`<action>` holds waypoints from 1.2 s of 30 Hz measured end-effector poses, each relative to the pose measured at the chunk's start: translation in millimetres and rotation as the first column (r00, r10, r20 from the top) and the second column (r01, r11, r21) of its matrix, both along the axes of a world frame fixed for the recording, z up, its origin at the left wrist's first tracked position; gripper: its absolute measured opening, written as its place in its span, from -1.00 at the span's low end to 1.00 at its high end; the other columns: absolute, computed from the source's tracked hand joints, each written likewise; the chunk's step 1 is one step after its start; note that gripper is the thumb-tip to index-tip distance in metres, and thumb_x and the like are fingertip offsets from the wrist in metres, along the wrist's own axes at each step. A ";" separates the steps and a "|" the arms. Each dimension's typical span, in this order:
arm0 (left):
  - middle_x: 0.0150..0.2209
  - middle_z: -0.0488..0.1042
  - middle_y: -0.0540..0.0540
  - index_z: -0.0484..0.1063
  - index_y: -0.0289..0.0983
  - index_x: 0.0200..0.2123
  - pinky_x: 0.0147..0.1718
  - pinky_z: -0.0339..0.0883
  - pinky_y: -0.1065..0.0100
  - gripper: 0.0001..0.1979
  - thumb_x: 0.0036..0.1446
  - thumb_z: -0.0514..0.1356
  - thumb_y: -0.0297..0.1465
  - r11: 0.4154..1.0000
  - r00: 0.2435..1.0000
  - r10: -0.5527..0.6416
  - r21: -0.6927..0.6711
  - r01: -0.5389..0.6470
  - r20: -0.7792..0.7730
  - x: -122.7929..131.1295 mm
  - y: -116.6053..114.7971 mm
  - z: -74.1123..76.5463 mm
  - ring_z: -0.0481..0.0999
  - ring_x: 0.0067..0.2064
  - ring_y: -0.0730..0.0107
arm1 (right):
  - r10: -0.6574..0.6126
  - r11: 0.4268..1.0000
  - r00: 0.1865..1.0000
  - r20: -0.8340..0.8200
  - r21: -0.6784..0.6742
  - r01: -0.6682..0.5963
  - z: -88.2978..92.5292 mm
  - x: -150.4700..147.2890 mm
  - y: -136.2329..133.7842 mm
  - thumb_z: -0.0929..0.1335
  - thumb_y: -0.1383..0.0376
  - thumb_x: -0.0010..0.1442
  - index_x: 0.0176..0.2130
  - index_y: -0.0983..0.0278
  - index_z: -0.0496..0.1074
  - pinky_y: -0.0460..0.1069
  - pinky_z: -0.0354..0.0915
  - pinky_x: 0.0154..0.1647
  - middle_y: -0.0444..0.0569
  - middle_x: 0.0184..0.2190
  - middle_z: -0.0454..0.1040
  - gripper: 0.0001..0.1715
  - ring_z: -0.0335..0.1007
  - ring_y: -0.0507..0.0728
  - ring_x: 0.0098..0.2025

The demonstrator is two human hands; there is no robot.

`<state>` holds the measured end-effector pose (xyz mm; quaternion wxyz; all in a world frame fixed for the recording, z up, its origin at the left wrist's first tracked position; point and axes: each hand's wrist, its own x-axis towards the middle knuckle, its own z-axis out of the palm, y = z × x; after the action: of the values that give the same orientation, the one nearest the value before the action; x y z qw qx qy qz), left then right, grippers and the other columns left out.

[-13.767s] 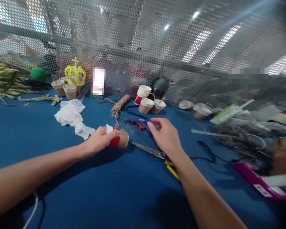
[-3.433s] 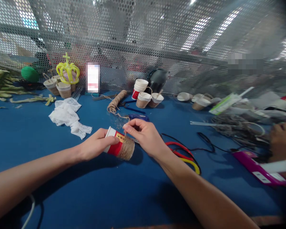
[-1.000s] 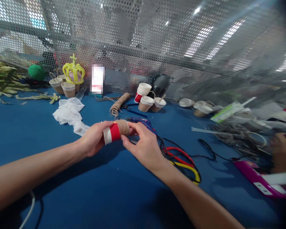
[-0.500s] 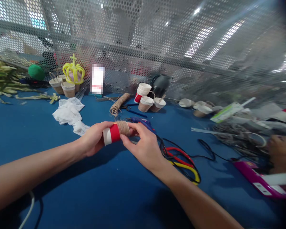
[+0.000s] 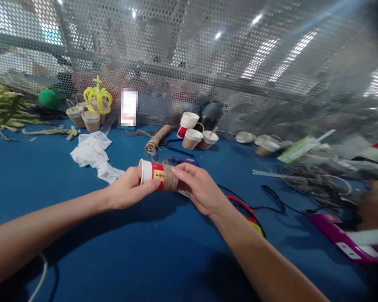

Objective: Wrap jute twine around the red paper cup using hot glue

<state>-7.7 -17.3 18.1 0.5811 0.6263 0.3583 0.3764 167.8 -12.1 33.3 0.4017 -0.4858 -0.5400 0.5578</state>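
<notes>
A red and white paper cup (image 5: pixel 147 171) lies on its side in the air above the blue table, its open rim to the left. Jute twine (image 5: pixel 170 178) is wound round the end away from the rim. My left hand (image 5: pixel 129 186) is closed round the rim half, thumb along the printed side. At the wound end, my right hand (image 5: pixel 200 188) has thumb and fingers closed on the twine-covered cup; its fingertips are partly hidden. Loose twine leads toward a roll of twine (image 5: pixel 157 139) just behind. A blue glue gun (image 5: pixel 185 161) lies behind my right hand.
Blue-handled pliers (image 5: pixel 178 147) lie beside the twine roll. Stacked paper cups (image 5: pixel 189 121) and twine-wrapped cups (image 5: pixel 192 139) stand behind. White lace cloth (image 5: pixel 90 151) lies at left. Black cables and a purple power strip (image 5: pixel 340 239) are at right, near another person's blurred hand (image 5: pixel 376 205).
The cup has turned so its printed label shows and its open rim faces left. My left thumb now lies along it. My right hand has shifted slightly right.
</notes>
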 end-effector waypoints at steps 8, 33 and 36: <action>-0.48 0.50 -0.15 0.47 -0.41 -0.36 -0.37 0.25 0.39 -0.79 -0.07 0.16 -0.41 0.938 0.940 0.059 -0.341 0.063 0.336 1.3 13.1 5.9 0.43 -0.45 0.40 | 0.095 0.948 0.952 0.289 0.264 -0.175 4.9 0.9 -4.5 0.33 0.23 -0.03 -0.54 0.29 0.22 -0.12 0.09 -0.56 -0.23 -0.62 0.20 -0.78 0.08 -0.07 -0.58; -0.54 0.38 0.02 0.37 -0.35 -0.45 -0.43 0.15 0.44 -0.85 -0.22 0.18 -0.54 0.911 0.977 -0.179 -0.356 0.210 0.118 6.8 -0.3 -3.6 0.32 -0.50 0.50 | 0.105 0.910 0.941 0.322 0.351 -0.222 -3.9 -3.1 -4.4 0.32 0.34 0.01 -0.30 0.30 0.39 0.01 0.29 -0.21 -0.05 -0.31 0.46 -0.82 0.37 0.05 -0.26; -0.53 0.37 0.02 0.36 -0.34 -0.43 -0.42 0.16 0.43 -0.84 -0.22 0.18 -0.54 0.908 0.971 -0.218 -0.343 0.240 0.101 7.2 -1.8 -4.9 0.31 -0.50 0.50 | 0.117 0.905 0.922 0.370 0.342 -0.252 -3.0 -4.8 -5.7 0.31 0.36 0.01 -0.29 0.31 0.39 -0.01 0.29 -0.23 -0.04 -0.30 0.45 -0.82 0.37 0.04 -0.28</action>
<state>-0.5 -19.2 13.2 0.7346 0.5378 0.3264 0.2541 163.0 -17.8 30.3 0.3336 -0.4328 -0.7438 0.3849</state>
